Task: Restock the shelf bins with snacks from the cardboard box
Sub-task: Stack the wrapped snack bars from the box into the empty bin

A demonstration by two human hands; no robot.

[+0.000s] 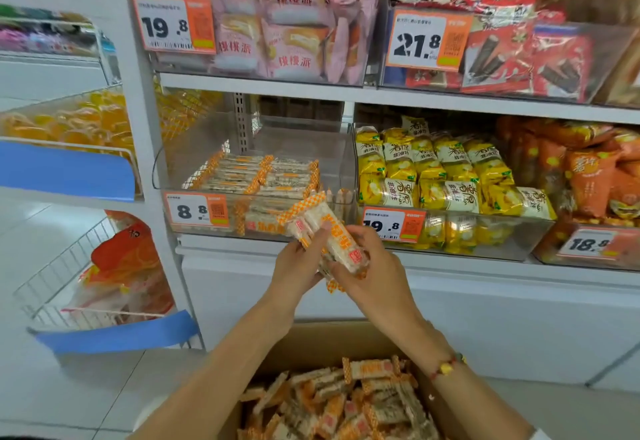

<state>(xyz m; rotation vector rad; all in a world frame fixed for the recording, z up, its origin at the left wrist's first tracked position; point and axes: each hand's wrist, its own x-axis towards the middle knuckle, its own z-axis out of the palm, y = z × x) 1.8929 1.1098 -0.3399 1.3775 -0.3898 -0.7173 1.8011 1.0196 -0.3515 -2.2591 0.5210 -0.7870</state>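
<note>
White shop shelving fills the view, with a clear shelf bin (256, 176) marked 8.8 only partly stocked. Both hands hold a small bundle of snack packs (323, 235) just in front of that bin: the left hand (298, 266) curls its fingers (317, 237) round the bundle from the left, the right hand (370, 266) grips it from below. The cardboard box (311, 342) sits beneath, full of loose packs. Best to square the bundle first, then lay it flat along the existing rows.

Both hands, left hand (298, 266) and right hand (372, 266), grip snack packets (325, 231) before clear bin (194, 162); cardboard box (311, 342) below, packets inside.
</note>
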